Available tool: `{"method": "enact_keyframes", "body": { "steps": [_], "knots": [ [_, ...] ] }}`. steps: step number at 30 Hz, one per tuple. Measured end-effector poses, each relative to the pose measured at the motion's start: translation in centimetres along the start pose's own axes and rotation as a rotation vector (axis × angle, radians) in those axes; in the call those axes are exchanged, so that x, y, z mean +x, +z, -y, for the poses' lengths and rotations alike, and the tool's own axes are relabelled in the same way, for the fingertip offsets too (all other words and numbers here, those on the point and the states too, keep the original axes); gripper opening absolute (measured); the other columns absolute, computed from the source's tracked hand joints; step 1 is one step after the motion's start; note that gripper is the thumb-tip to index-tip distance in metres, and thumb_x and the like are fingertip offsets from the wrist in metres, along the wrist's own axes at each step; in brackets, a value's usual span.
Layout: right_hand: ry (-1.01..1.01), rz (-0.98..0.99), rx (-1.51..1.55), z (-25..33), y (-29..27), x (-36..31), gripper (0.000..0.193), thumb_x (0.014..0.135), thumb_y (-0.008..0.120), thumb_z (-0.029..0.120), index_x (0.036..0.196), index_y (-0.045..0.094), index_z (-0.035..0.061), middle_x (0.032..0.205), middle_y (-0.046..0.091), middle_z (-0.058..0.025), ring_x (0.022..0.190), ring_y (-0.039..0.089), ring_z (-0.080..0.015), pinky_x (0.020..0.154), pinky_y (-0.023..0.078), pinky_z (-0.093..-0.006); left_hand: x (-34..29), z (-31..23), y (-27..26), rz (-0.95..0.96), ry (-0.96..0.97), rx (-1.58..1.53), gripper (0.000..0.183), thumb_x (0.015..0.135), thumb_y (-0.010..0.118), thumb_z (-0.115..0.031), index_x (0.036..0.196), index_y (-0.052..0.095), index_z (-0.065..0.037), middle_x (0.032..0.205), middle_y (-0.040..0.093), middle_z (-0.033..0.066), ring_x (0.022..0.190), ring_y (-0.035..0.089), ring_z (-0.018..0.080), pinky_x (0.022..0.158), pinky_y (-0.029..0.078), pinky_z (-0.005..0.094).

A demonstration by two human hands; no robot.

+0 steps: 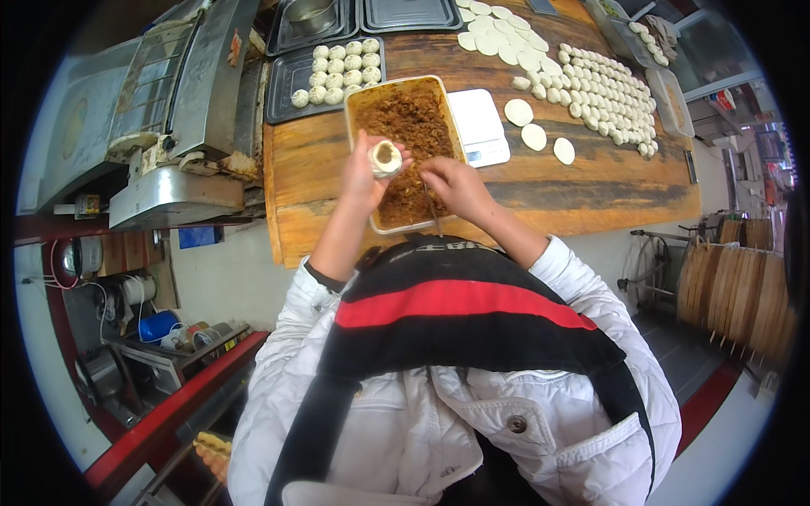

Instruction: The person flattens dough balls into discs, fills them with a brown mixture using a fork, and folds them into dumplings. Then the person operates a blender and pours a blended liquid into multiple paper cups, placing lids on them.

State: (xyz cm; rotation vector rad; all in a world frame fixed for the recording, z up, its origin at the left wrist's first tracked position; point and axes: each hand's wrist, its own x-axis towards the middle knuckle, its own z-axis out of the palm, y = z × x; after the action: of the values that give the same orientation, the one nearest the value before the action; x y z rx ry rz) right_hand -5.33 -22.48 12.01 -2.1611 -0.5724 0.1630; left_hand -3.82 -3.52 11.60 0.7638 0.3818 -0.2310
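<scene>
My left hand (364, 173) cups a round dough wrapper (376, 167) whose edges rise around brown filling (386, 155). It is held over the left side of a rectangular tub (452, 108) of brown, crumbly filling. My right hand (460, 187) is closed around a thin, dark stick-like tool (432, 207) over the tub's right side; the tool slants down toward the near rim. A white kitchen scale (479, 126) sits against the tub's right edge. Flat dough rounds (533, 137) lie to the right of the scale.
Finished buns (336, 66) stand in rows on a dark tray (283, 91) at the far left. Many dough pieces (612, 97) and overlapping wrappers (498, 38) cover the wooden table's (591, 198) far right. Metal equipment (181, 190) borders the table's left side.
</scene>
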Motion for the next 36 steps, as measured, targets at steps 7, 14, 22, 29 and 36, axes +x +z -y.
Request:
{"method": "enact_keyframes", "body": {
  "steps": [7,14,22,29,36],
  "knots": [
    [0.120,-0.220,0.127,4.2,-0.3,0.8,0.023,0.082,0.064,0.016,0.097,0.059,0.0010,0.086,0.064,-0.0146,0.076,0.063,-0.0260,0.068,0.050,-0.0346,-1.1,1.4,2.7,0.029,0.124,0.201,0.046,0.099,0.029,-0.042,0.088,0.054,-0.005,0.080,0.061,0.0091,0.071,0.058,0.0165,0.065,0.049,0.0283],
    [0.113,-0.340,0.140,2.9,-1.2,-1.3,0.016,0.084,0.060,0.013,0.092,0.058,-0.0011,0.083,0.064,-0.0149,0.075,0.064,-0.0260,0.065,0.050,-0.0348,-0.2,2.2,4.5,0.110,0.020,0.569,0.058,0.097,0.025,-0.051,0.078,0.056,-0.006,0.071,0.059,0.0039,0.063,0.054,0.0108,0.057,0.045,0.0255],
    [-0.061,-0.360,-0.185,1.1,-6.3,-4.4,0.014,0.086,0.060,0.008,0.094,0.056,-0.0015,0.072,0.063,-0.0102,0.066,0.065,-0.0157,0.057,0.049,-0.0274,0.2,4.4,9.9,0.292,-0.201,0.647,0.070,0.094,0.012,-0.058,0.072,0.056,-0.008,0.056,0.055,0.0047,0.046,0.056,0.0123,0.039,0.046,0.0236],
    [0.033,-0.309,-0.017,-3.5,-12.5,-7.7,0.014,0.085,0.060,0.014,0.090,0.056,0.0021,0.077,0.063,-0.0156,0.069,0.063,-0.0294,0.060,0.049,-0.0352,1.1,8.8,17.1,0.305,-0.331,0.895,0.073,0.090,0.011,-0.066,0.068,0.052,-0.009,0.053,0.051,0.0032,0.043,0.053,0.0113,0.034,0.041,0.0205],
    [0.099,-0.283,0.036,-6.5,-17.2,-10.3,0.015,0.085,0.059,0.016,0.092,0.058,0.0023,0.080,0.064,-0.0165,0.070,0.063,-0.0314,0.062,0.049,-0.0360,2.5,12.0,22.6,0.394,-0.360,1.178,0.078,0.091,0.009,-0.064,0.076,0.057,-0.004,0.059,0.055,0.0067,0.048,0.055,0.0127,0.038,0.044,0.0235]
  ]
}}
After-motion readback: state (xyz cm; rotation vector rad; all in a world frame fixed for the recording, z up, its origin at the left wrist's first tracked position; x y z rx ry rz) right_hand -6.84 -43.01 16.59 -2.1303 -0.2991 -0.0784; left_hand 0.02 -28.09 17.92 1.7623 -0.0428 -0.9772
